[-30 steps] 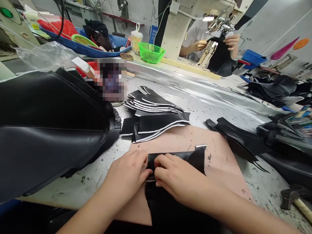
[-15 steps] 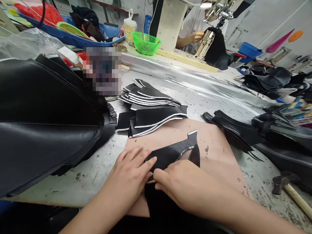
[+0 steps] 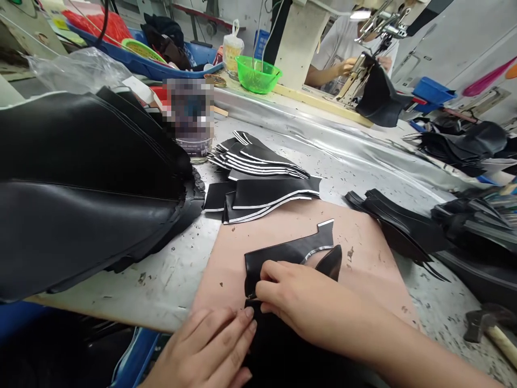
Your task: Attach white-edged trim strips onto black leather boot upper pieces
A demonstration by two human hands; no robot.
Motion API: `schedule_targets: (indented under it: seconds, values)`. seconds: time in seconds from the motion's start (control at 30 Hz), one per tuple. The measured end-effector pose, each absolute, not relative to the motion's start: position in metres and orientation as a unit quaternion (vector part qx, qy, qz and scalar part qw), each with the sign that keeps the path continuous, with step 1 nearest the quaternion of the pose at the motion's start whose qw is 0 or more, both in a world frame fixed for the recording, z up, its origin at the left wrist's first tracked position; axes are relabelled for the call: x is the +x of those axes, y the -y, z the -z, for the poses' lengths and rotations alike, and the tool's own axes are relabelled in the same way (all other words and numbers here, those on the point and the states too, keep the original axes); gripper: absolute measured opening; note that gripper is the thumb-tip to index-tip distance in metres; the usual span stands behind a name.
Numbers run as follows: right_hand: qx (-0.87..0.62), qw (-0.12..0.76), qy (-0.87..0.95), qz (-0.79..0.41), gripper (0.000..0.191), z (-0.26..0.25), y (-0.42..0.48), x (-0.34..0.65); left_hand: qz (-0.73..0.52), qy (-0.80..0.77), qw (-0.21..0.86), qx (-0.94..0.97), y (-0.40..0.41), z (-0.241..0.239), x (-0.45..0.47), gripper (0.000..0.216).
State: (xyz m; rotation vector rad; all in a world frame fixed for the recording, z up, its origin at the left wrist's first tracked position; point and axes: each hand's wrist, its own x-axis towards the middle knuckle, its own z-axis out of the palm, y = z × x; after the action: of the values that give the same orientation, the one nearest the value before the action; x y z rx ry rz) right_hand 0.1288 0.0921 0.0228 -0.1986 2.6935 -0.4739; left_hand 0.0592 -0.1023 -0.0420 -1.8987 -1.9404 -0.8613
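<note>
A cut black leather piece [image 3: 278, 245] with pale edging and a curved cut-out lies on a tan sheet [image 3: 371, 258]. My right hand [image 3: 299, 285] is closed at its near edge, fingers curled and pinched on the leather, covering part of it. A dark pointed tip [image 3: 331, 262] sticks out beyond that hand; its lower part is hidden. My left hand [image 3: 214, 345] is lower, at the table's front edge. Its fingers are stretched out and resting on black material [image 3: 278, 345] that meets the leather piece at the near side.
Black pieces with white edges [image 3: 274, 191] are stacked behind the sheet. A large black leather pile [image 3: 89, 215] stands left, beside a partly blurred tin [image 3: 194, 148]. More black strips [image 3: 396, 215] and a hammer [image 3: 480, 323] lie right. Across the table, a person [image 3: 335, 67] works at a sewing machine [image 3: 305, 46].
My left hand has moved down and back off the leather piece onto the black material nearer me. My right hand stays at the piece's near edge. The view has shifted slightly.
</note>
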Motion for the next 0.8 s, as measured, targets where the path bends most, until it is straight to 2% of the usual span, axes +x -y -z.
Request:
schedule_targets:
  seconds: [0.13,0.47,0.63,0.8]
  values:
    - [-0.075,0.207,-0.957,0.188,0.015,-0.018,-0.096,0.125,0.270,0.706,0.122,-0.643,0.103,0.049,0.068,0.027]
    - [-0.094,0.197,-0.959,0.181,0.012,-0.008,-0.098,0.121,0.296,0.713,0.160,-0.615,0.101,0.060,0.075,0.025]
    - [-0.101,0.186,-0.967,0.142,0.009,-0.008,-0.094,0.120,0.244,0.711,0.191,-0.631,0.099,0.062,0.078,0.031]
    - [-0.091,0.188,-0.970,0.128,0.009,-0.011,-0.091,0.119,0.186,0.679,0.267,-0.658,0.091,0.065,0.080,0.037]
